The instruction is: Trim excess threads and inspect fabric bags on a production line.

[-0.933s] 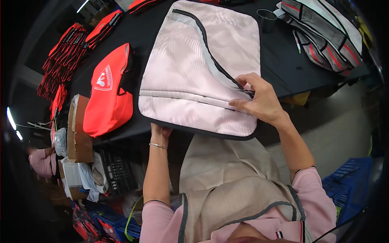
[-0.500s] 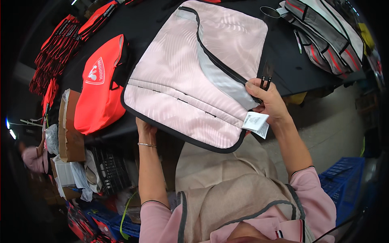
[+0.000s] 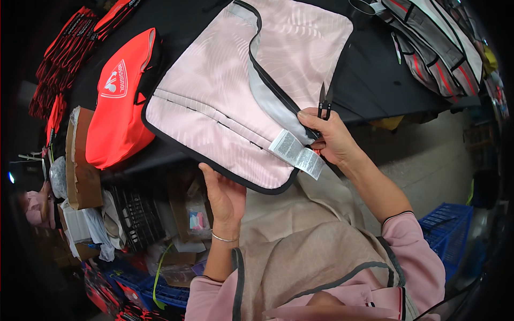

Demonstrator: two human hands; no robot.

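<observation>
A pale pink patterned fabric panel (image 3: 203,75) with black bound edges lies tilted over the table's near edge. A black zipper (image 3: 276,88) curves across it, its opening baring grey lining (image 3: 261,88). Gripping the panel at the zipper's lower end, my right hand (image 3: 334,136) also holds black thread snips (image 3: 324,101), blades pointing away from me. A white label (image 3: 289,147) hangs beside that hand. At the panel's near left edge is my left hand (image 3: 225,198), thumb stretched out and palm showing; its other fingers are partly hidden under the fabric.
A red-orange bag (image 3: 120,101) lies left of the panel, by stacked red-and-black pieces (image 3: 61,53). Grey bags with red trim (image 3: 433,59) sit at far right. Below the table are a cardboard box (image 3: 85,160), black crate (image 3: 136,216) and blue crate (image 3: 447,230). Another person's sleeve (image 3: 36,208) shows at left.
The panel and my right hand have shifted left. My left hand has come out from beneath the panel, its thumb now spread. The snips' blades and the unfolded label show more fully.
</observation>
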